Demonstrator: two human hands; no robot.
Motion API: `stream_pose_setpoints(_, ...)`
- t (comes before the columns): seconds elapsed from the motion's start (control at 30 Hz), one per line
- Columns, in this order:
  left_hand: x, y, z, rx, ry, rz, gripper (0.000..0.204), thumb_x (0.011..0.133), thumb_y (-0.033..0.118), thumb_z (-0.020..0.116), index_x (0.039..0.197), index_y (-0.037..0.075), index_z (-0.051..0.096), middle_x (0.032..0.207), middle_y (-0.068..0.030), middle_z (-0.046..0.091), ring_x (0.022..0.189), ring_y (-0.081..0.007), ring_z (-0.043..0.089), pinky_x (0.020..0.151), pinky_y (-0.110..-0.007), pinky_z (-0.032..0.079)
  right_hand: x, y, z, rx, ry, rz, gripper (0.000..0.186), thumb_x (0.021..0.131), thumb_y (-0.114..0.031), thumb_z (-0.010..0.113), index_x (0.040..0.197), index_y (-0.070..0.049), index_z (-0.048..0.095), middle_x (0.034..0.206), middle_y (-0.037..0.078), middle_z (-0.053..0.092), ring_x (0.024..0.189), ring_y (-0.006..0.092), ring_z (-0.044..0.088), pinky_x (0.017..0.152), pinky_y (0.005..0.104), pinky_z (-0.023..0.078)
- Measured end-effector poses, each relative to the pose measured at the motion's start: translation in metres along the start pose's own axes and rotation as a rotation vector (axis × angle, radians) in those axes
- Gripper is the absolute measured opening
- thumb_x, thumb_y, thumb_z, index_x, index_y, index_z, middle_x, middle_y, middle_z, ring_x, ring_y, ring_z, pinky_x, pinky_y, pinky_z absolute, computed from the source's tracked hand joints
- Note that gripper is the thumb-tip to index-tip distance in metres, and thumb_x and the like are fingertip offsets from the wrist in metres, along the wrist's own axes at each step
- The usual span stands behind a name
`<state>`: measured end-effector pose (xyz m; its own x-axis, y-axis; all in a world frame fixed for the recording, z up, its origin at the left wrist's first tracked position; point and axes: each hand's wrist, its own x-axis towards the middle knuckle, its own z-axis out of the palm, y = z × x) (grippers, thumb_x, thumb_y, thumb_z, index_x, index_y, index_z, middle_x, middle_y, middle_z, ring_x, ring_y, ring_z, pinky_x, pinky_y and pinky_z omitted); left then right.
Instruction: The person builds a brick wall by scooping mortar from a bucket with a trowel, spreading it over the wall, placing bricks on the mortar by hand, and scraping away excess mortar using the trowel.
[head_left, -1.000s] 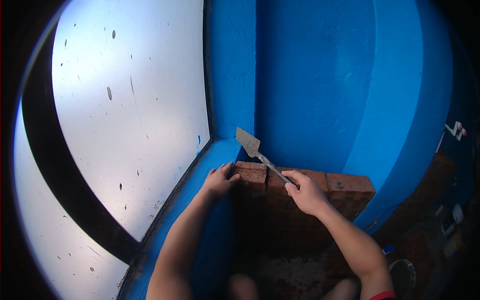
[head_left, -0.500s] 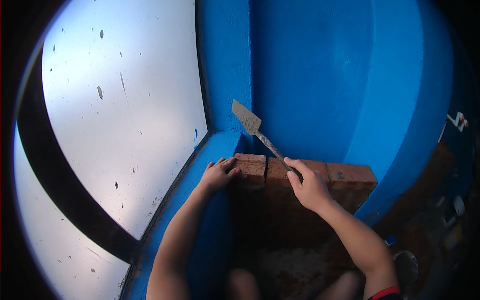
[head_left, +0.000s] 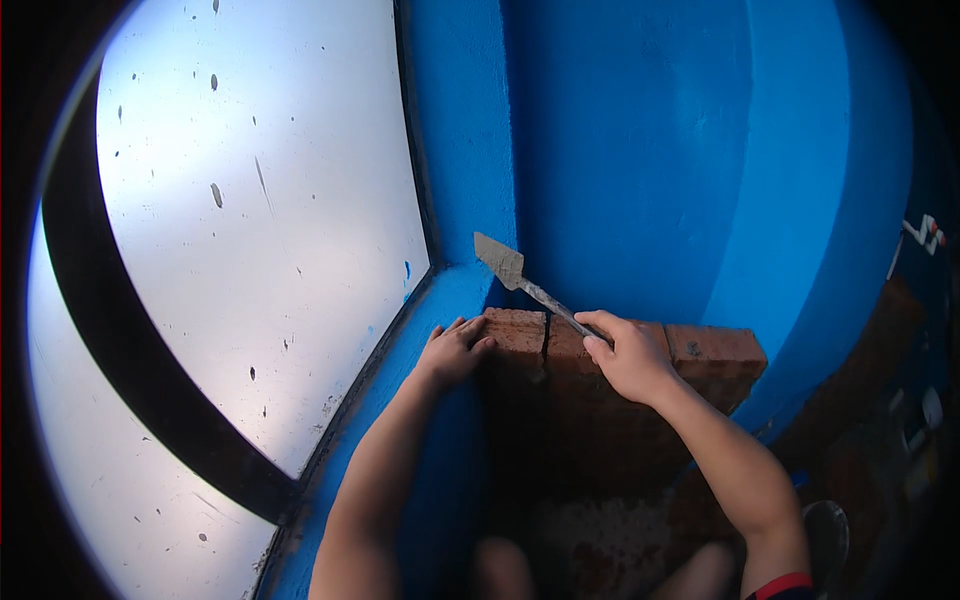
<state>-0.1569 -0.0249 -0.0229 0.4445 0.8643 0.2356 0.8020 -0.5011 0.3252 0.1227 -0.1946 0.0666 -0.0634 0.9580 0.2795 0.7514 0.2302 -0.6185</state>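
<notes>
My right hand [head_left: 634, 358] is closed round the handle of a pointed trowel [head_left: 500, 262]. The blade carries grey smears and points up and left, over the blue corner behind the bricks. Below it runs a top course of red bricks: a left brick [head_left: 517, 332], a middle one partly covered by my right hand, and a right brick [head_left: 714, 346] with a grey spot. A dark gap parts the left and middle bricks. My left hand [head_left: 452, 352] lies with fingers spread against the left brick's end and the blue ledge, holding nothing.
A blue wall [head_left: 620, 150] rises behind the bricks and curves round at the right. On the left, a white speckled panel [head_left: 260, 230] with a dark frame borders the blue ledge [head_left: 385, 385]. My knees show at the bottom. Small white items [head_left: 925, 235] lie far right.
The trowel blade has dropped lower and tilts flatter toward the bricks. My left hand stays at the brick's end. The whole view has shifted slightly.
</notes>
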Motion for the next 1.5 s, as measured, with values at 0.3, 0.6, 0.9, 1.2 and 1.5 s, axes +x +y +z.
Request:
stream_pose_setpoints(0.3, 0.001, -0.002, -0.001, -0.002, -0.021, 0.012, 0.068, 0.100, 0.062, 0.043, 0.152, 0.019, 0.043, 0.156, -0.0083, 0.044, 0.150, -0.0269, 0.029, 0.121, -0.053, 0.018, -0.005, 0.001, 0.013, -0.057, -0.219, 0.170, 0.038, 0.104, -0.020, 0.053, 0.142, -0.014, 0.052, 0.075, 0.008, 0.059, 0.060, 0.0191, 0.053, 0.061, 0.0423, 0.043)
stream_pose_setpoints(0.6, 0.004, -0.004, 0.002, 0.010, -0.020, 0.003, 0.068, 0.100, 0.062, 0.042, 0.153, 0.019, 0.042, 0.157, -0.0079, 0.043, 0.151, -0.0269, 0.029, 0.122, -0.053, 0.017, -0.006, 0.006, 0.016, -0.017, -0.141, 0.101, 0.038, 0.104, -0.021, 0.051, 0.141, -0.012, 0.053, 0.070, 0.010, 0.059, 0.056, 0.0234, 0.055, 0.055, 0.0436, 0.041)
stream_pose_setpoints(0.9, 0.001, -0.002, 0.002, 0.011, -0.008, 0.001, 0.068, 0.100, 0.063, 0.042, 0.153, 0.020, 0.043, 0.156, -0.0067, 0.043, 0.151, -0.0268, 0.029, 0.121, -0.054, 0.017, -0.007, 0.008, 0.022, -0.010, -0.013, -0.002, 0.036, 0.101, -0.019, 0.054, 0.136, -0.013, 0.056, 0.075, 0.013, 0.064, 0.064, 0.0260, 0.061, 0.064, 0.0458, 0.046)
stream_pose_setpoints(1.2, 0.003, -0.004, 0.002, 0.026, -0.017, 0.005, 0.070, 0.099, 0.064, 0.042, 0.153, 0.020, 0.042, 0.157, -0.0049, 0.042, 0.151, -0.0270, 0.028, 0.121, -0.055, 0.018, -0.008, -0.003, 0.008, 0.005, -0.169, 0.122, 0.037, 0.106, -0.021, 0.049, 0.142, -0.013, 0.052, 0.072, 0.007, 0.056, 0.057, 0.0165, 0.047, 0.059, 0.0411, 0.040)
stream_pose_setpoints(1.5, 0.004, -0.005, 0.003, 0.014, -0.024, 0.013, 0.069, 0.099, 0.063, 0.042, 0.154, 0.020, 0.041, 0.160, -0.0060, 0.037, 0.152, -0.0275, 0.026, 0.122, -0.054, 0.017, -0.005, -0.002, 0.015, 0.017, -0.013, -0.006, 0.037, 0.104, -0.023, 0.052, 0.140, -0.013, 0.053, 0.073, 0.007, 0.058, 0.065, 0.0192, 0.054, 0.063, 0.0414, 0.043)
